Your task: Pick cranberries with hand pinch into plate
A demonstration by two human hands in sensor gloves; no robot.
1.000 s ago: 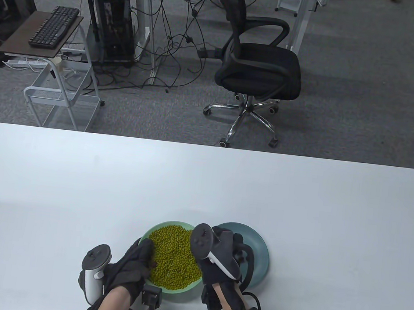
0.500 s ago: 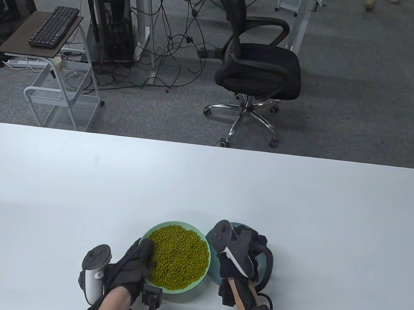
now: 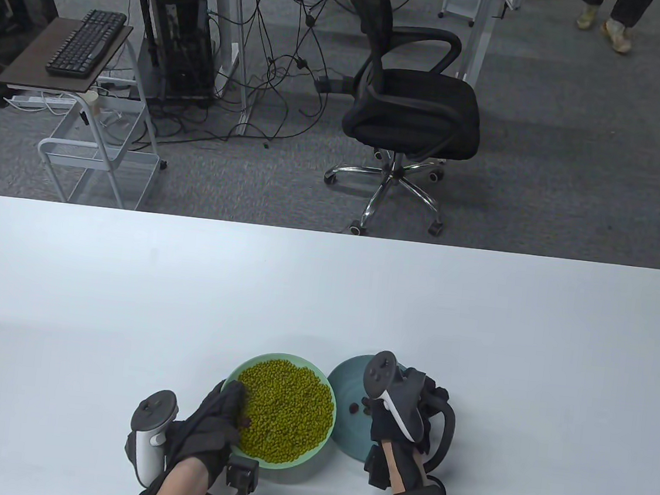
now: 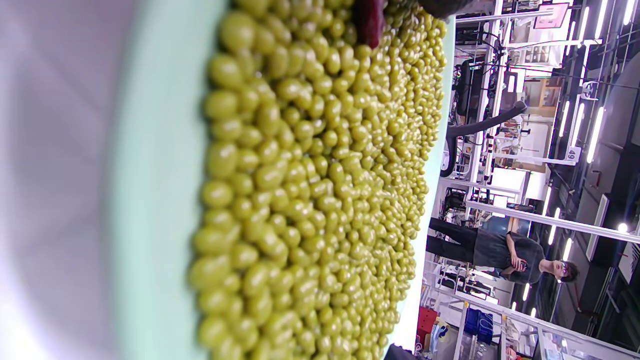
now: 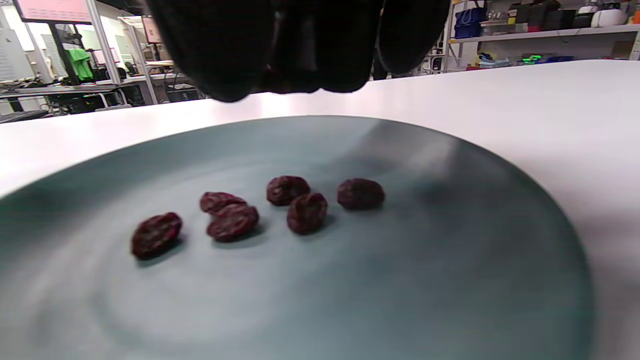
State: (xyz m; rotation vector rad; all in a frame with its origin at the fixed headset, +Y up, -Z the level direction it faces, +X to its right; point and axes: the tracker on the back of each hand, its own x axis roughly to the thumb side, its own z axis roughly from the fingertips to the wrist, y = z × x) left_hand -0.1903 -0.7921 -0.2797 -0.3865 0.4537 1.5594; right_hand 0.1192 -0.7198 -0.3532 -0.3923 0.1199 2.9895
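Room: An office lay behind the white surface [image 3: 325, 294], with a black swivel chair [image 3: 409, 108], a keyboard [image 3: 86, 42] on a side stand, and someone's feet passing at the far edge.
Bowl: A pale green bowl [image 3: 324, 388] heaped with green beans [image 3: 283, 408] sat near the front edge, its rim just beside the plate.
Plate: The blue-grey plate [image 5: 450, 280] stood to the right of the bowl, and six cranberries [image 5: 306, 212] lay loosely grouped on it.
Risk at the plate: The right hand hung low over the group, so a careless sweep could have knocked berries toward the shallow rim and off it.
Risk at the bowl: A dark red cranberry [image 4: 369, 25] showed among the beans at the left hand's fingertips; digging for it could have spilled beans over the rim or brought one along in the pinch.
Risk of crowding: The two dishes stood so close that the bulky trackers might have bumped on a crossing.
Right hand: The right hand [image 3: 401, 411] hovered over the plate, its fingertips [image 5: 295, 55] bunched close together above the berries; I could not tell whether they pinched anything.
Left hand: The left hand [image 3: 211, 424] rested on the bowl's near-left rim with fingers reaching into the beans; how far apart they lay I could not tell.
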